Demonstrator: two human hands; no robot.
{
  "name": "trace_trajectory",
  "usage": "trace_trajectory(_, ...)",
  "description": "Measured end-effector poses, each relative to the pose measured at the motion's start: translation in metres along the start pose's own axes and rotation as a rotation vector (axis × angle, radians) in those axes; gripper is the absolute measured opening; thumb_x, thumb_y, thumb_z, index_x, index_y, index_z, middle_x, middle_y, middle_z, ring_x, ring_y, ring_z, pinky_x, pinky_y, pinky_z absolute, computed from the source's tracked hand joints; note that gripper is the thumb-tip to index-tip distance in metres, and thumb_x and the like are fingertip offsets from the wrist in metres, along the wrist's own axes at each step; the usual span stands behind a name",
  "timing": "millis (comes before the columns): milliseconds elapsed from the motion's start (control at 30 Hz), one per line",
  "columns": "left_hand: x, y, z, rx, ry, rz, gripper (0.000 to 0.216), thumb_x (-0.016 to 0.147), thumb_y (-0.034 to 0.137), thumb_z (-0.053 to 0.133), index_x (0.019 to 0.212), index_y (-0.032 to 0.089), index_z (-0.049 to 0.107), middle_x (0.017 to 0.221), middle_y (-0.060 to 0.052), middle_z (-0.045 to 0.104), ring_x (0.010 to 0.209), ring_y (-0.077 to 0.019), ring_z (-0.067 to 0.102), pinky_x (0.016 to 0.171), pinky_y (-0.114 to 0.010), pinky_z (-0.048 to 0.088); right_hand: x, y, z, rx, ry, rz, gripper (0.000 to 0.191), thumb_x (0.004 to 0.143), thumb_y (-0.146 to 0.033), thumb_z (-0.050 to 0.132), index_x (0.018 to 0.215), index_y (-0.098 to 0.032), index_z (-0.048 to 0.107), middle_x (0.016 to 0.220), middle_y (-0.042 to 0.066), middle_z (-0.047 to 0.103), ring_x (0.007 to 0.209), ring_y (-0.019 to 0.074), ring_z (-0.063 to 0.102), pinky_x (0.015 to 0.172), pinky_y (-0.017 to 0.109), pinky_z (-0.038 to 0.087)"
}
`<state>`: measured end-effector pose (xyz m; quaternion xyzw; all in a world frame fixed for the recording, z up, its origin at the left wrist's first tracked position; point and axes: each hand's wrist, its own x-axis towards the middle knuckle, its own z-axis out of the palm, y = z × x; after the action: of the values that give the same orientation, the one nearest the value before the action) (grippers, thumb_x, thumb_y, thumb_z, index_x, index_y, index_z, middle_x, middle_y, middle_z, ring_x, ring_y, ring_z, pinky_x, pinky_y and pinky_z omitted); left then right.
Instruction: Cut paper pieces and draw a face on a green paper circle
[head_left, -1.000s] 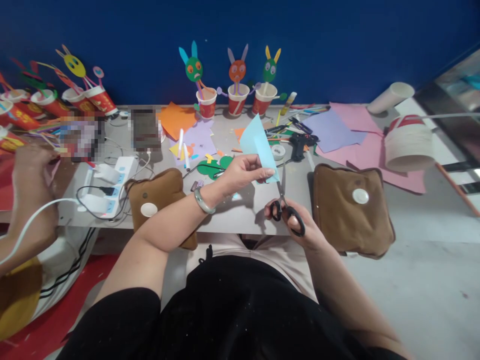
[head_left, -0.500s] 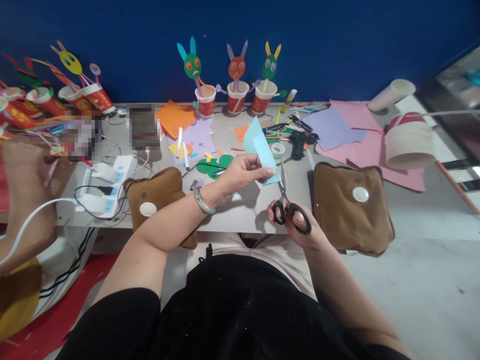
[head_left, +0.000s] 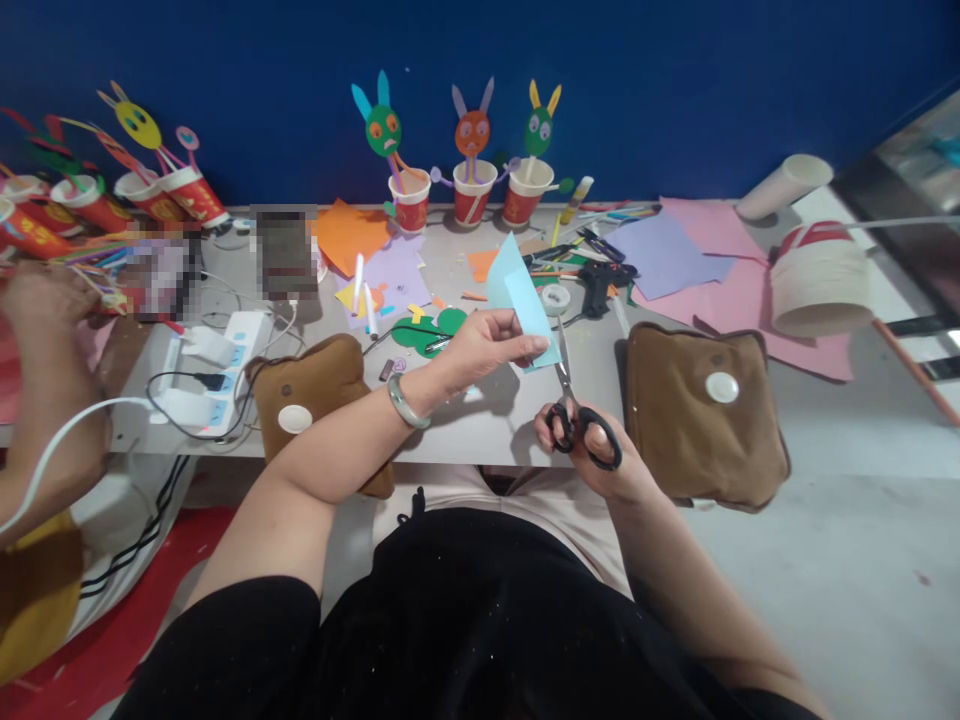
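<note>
Pinched between the thumb and fingers of my left hand point(head_left: 491, 348) is a folded piece of light blue paper point(head_left: 521, 290), held up over the table. My right hand point(head_left: 592, 455) grips a pair of scissors point(head_left: 568, 385) by their black handles, thumb and fingers through the loops. The blades point away from me and sit at the lower right edge of the paper; whether they touch it I cannot tell. Behind the left hand lie green paper shapes point(head_left: 420, 335). A roll of white tape point(head_left: 556, 299) and a black glue gun point(head_left: 602, 288) rest beyond the scissors.
Three paper cups with puppet heads point(head_left: 474, 190) stand along the blue wall. Brown pouches point(head_left: 705, 415) lie on both sides of me. A power strip point(head_left: 244, 350) with cables is at left, near a co-worker's hand point(head_left: 52, 295). Pink paper point(head_left: 750, 310) and a cup stack point(head_left: 821, 285) are at right.
Hardly anything differs. The paper and scissors keep nearly the same place. At far left the co-worker's hand has shifted slightly.
</note>
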<state>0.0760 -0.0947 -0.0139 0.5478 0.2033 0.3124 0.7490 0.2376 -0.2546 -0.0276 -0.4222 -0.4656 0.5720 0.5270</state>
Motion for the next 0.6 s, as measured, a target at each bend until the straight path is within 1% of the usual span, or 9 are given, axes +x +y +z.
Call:
trace_trajectory(167,0.0005,0.0013,0.0002,-0.001,-0.001,0.012,0.064,0.064,0.069,0.098,0.077,0.017,0.064,0.076,0.001,0.07,0.07,-0.0103,0.065,0.071,-0.029,0.055,-0.0001,0.0028,-0.0001,0.004,0.009,-0.007,0.063,0.084,-0.081,0.078,0.073,-0.022,0.059,0.068,0.001,0.055,0.064,0.0162,0.047,0.06,0.032,0.032)
trace_trajectory(267,0.0004,0.0011,0.0005,0.006,-0.006,0.015,0.061,0.066,0.067,0.098,0.079,0.017,0.066,0.076,0.001,0.069,0.071,-0.0112,0.066,0.071,-0.029,0.056,-0.0003,0.004,-0.001,-0.003,0.016,0.002,0.064,0.083,-0.082,0.079,0.071,-0.022,0.058,0.067,0.001,0.053,0.064,0.0164,0.046,0.059,0.032,0.032)
trace_trajectory(367,0.0005,0.0005,0.0004,0.01,0.007,0.004,0.059,0.066,0.063,0.099,0.079,0.017,0.065,0.074,0.001,0.069,0.071,-0.0116,0.067,0.071,-0.03,0.056,-0.0013,0.004,-0.002,-0.025,0.013,0.019,0.066,0.083,-0.084,0.077,0.07,-0.022,0.056,0.068,0.002,0.055,0.062,0.0162,0.045,0.058,0.033,0.032)
trace_trajectory(500,0.0008,0.0002,-0.0001,-0.006,0.014,-0.008,0.058,0.063,0.062,0.101,0.077,0.017,0.066,0.073,0.002,0.07,0.069,-0.0105,0.065,0.071,-0.029,0.056,-0.0027,0.0033,-0.0018,-0.047,0.024,0.04,0.066,0.084,-0.084,0.076,0.071,-0.022,0.057,0.069,0.002,0.057,0.061,0.0159,0.043,0.059,0.033,0.032)
trace_trajectory(600,0.0002,0.0012,0.0007,-0.022,0.013,-0.013,0.059,0.06,0.062,0.102,0.079,0.017,0.068,0.074,0.002,0.071,0.069,-0.0104,0.065,0.07,-0.028,0.055,-0.0028,0.0025,-0.0005,-0.034,0.023,0.029,0.065,0.086,-0.084,0.074,0.071,-0.023,0.056,0.068,0.002,0.055,0.063,0.0167,0.045,0.06,0.033,0.033)
